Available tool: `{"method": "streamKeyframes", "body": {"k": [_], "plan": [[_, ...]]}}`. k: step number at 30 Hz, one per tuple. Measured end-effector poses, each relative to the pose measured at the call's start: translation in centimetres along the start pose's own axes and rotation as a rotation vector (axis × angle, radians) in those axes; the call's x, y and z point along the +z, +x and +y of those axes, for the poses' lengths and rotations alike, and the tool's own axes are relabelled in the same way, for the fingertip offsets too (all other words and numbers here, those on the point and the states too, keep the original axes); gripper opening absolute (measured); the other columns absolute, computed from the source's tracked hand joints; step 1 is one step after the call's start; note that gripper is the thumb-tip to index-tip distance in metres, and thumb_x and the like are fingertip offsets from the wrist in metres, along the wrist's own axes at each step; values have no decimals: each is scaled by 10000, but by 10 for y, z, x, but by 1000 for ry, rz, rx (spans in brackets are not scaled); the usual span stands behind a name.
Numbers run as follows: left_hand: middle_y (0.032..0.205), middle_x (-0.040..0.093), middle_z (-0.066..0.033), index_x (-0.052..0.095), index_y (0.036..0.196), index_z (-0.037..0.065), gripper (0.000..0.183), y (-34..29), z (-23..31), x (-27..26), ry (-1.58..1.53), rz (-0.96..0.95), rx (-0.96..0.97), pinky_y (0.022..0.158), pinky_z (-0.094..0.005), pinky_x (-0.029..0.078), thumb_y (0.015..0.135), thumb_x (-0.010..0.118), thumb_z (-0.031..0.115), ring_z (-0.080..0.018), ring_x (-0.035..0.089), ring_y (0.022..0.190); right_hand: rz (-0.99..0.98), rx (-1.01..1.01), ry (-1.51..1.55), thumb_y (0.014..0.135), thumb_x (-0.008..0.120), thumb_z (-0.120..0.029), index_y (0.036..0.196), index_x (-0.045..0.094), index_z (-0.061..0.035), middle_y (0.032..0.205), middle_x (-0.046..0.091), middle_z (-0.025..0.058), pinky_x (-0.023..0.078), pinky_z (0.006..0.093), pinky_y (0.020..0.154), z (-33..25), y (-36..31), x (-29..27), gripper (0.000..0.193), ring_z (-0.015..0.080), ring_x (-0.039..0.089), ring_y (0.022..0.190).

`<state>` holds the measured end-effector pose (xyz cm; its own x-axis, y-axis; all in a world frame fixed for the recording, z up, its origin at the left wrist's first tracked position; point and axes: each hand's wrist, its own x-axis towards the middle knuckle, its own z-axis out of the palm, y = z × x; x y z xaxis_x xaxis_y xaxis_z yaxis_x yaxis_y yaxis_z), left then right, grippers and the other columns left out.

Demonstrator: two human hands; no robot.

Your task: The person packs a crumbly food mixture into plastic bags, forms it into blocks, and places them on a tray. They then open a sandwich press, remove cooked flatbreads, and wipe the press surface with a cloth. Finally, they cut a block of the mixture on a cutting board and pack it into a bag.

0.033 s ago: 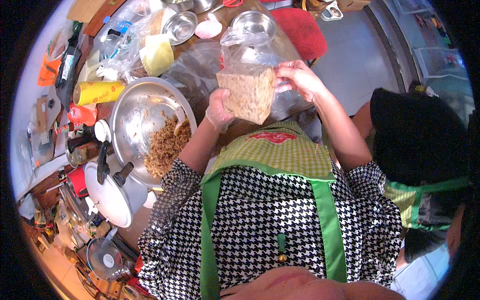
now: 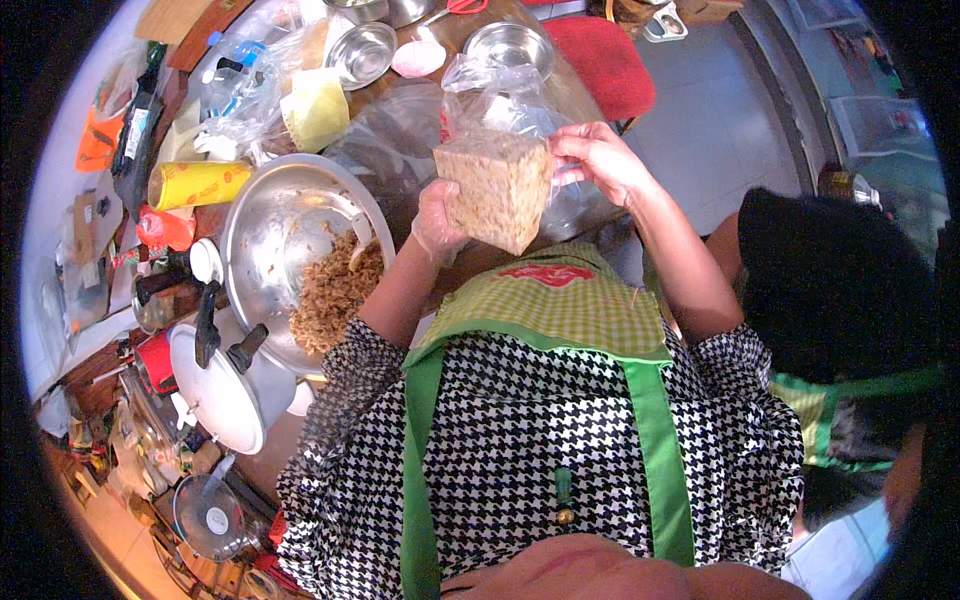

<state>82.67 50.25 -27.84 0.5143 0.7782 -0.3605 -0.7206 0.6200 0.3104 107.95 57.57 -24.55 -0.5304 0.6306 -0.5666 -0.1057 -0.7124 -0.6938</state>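
Observation:
A tan, brown-speckled block (image 2: 492, 190) with flat sides and sharp corners is held up in front of my apron. My left hand (image 2: 440, 218), in a thin clear plastic glove, grips its left side. At the block's upper right edge, the bent fingers of my right hand (image 2: 600, 160) close on it. Clear plastic (image 2: 497, 95) lies just beyond the block. To the left stands a wide steel basin (image 2: 262, 235) with a heap of brown cooked rice (image 2: 335, 290) inside. A pale spoon or scoop (image 2: 362, 236) rests in the rice.
A pressure cooker (image 2: 215, 390) stands left of me, with a yellow roll (image 2: 198, 184) beyond it. Steel bowls (image 2: 508, 48) sit at the table's far side. A red stool (image 2: 600, 65) is beside the table. Another person in black (image 2: 840, 290) is close at my right.
The block and both my hands stay almost in place. At the right, the person in black has shifted slightly lower in view, uncovering more of the items behind.

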Motion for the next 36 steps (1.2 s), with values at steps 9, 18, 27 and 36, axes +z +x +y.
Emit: {"method": "streamKeyframes", "body": {"k": [9, 18, 27, 36], "plan": [[1340, 534, -217, 357, 1411, -45, 795, -15, -1, 4, 133, 75, 33, 1020, -498, 468, 708, 637, 196, -363, 571, 1198, 431, -287, -779, 877, 649, -98, 871, 666, 5, 770, 647, 8, 480, 243, 616, 22, 0, 14, 105, 84, 592, 726], [1319, 539, -207, 358, 1399, -44, 744, -9, 5, 21, 228, 194, 234, 989, -459, 508, 729, 626, 138, -334, 591, 1176, 178, -224, 109, 990, 569, -179, 955, 583, -68, 812, 610, -8, 534, 248, 612, 10, -15, 19, 117, 72, 561, 630], [1259, 562, -183, 392, 1346, -32, 734, -5, 7, 48, 319, 162, 264, 940, -428, 536, 699, 704, 120, -304, 615, 1122, 681, -749, -927, 808, 747, -66, 1026, 513, -31, 752, 561, 72, 484, 335, 514, 11, -15, 32, 322, 169, 562, 556], [1202, 582, -133, 424, 1291, -16, 710, -3, -1, 41, 620, 244, 408, 924, -358, 513, 681, 762, 115, -218, 609, 1074, 702, -1121, -1354, 794, 786, -243, 856, 667, -76, 748, 585, 59, 490, 332, 500, -15, -11, 35, 215, 193, 587, 558]]}}
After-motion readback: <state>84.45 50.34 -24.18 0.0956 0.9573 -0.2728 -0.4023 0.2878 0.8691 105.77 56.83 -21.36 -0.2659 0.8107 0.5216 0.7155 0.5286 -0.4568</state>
